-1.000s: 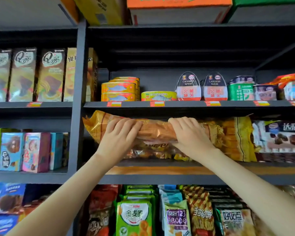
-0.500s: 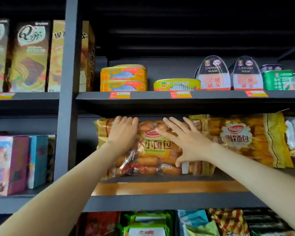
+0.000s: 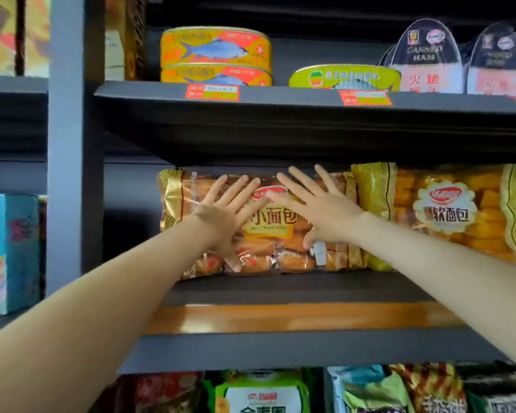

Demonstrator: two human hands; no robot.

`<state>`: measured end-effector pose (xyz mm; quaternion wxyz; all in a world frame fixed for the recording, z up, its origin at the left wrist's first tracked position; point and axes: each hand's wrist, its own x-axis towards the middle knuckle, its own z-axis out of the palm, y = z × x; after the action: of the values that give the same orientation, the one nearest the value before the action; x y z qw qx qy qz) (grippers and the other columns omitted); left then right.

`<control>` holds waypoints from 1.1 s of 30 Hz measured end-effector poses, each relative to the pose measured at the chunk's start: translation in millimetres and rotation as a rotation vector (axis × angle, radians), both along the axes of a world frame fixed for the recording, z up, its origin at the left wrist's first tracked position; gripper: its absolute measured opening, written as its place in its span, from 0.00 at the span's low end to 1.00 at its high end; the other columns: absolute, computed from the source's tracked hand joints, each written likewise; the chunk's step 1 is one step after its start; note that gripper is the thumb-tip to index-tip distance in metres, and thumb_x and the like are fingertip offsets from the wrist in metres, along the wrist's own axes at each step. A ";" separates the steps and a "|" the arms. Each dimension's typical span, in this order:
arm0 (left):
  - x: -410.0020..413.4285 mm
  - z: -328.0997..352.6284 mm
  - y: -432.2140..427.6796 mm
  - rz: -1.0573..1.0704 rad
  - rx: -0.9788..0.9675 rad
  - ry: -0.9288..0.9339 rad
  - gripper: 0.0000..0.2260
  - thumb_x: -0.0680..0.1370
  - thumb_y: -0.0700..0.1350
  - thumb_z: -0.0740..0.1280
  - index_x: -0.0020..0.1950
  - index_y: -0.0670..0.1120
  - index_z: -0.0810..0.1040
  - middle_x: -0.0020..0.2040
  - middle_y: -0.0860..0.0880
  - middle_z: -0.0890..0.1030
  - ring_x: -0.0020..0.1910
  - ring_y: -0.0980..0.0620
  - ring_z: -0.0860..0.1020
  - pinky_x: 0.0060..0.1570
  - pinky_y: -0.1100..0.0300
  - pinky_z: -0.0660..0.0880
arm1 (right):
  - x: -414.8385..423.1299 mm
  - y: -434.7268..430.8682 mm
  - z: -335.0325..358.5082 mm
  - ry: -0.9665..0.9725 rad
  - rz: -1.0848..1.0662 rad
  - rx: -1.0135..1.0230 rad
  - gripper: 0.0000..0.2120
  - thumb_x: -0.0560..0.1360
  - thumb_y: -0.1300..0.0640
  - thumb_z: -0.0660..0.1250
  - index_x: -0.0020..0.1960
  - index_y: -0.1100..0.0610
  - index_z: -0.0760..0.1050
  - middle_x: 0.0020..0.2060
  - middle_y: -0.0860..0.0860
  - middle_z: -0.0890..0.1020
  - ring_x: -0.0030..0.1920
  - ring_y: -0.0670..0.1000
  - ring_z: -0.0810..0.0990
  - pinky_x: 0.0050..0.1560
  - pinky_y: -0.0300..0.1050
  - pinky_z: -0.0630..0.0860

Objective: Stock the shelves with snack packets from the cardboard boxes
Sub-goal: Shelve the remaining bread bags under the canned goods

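At frame centre, the left hand (image 3: 224, 217) and right hand (image 3: 322, 210), fingers straight and spread, pressed flat against the upright bread packet (image 3: 262, 225) on the shelf (image 3: 295, 289).

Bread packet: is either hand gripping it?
No, the left hand and right hand press flat on the bread packet, fingers straight.

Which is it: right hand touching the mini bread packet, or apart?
Touching. Head view: the right hand lies flat on the mini bread packet, fingers spread, thumb pressing its lower part.
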<state>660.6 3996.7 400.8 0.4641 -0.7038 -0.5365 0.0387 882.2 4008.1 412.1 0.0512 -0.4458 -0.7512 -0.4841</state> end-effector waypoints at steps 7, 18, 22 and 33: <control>-2.9 3.0 18.1 0.090 0.026 -0.006 0.62 0.61 0.78 0.63 0.66 0.51 0.18 0.66 0.42 0.18 0.66 0.42 0.22 0.68 0.34 0.32 | 11.4 10.3 -8.3 -0.007 -0.115 -0.264 0.62 0.62 0.28 0.69 0.66 0.41 0.18 0.67 0.45 0.21 0.66 0.50 0.18 0.65 0.62 0.23; 15.7 -1.1 -23.7 0.058 -0.114 -0.323 0.47 0.72 0.73 0.58 0.77 0.55 0.32 0.75 0.44 0.28 0.75 0.42 0.32 0.71 0.34 0.40 | -7.4 -26.0 -9.4 0.258 0.028 -0.366 0.48 0.73 0.46 0.70 0.78 0.45 0.38 0.77 0.46 0.37 0.76 0.50 0.35 0.73 0.59 0.36; 14.4 -6.3 -78.3 -0.064 -0.132 -0.623 0.39 0.75 0.68 0.60 0.79 0.51 0.51 0.79 0.44 0.46 0.77 0.40 0.51 0.73 0.42 0.52 | -19.5 -68.6 -16.9 0.436 0.226 -0.341 0.35 0.77 0.47 0.65 0.78 0.47 0.50 0.77 0.47 0.53 0.76 0.53 0.53 0.74 0.55 0.53; -11.2 -120.5 -248.8 -0.310 0.149 -0.910 0.18 0.77 0.48 0.62 0.65 0.43 0.73 0.57 0.44 0.77 0.54 0.40 0.77 0.49 0.50 0.73 | -88.6 -203.0 -115.9 0.708 0.884 -0.474 0.14 0.78 0.59 0.63 0.63 0.55 0.74 0.58 0.50 0.77 0.60 0.52 0.74 0.57 0.49 0.72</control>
<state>649.4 3747.9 280.3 0.2317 -0.6857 -0.5752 -0.3812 793.6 3805.1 296.2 0.3930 -0.2249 -0.8896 -0.0593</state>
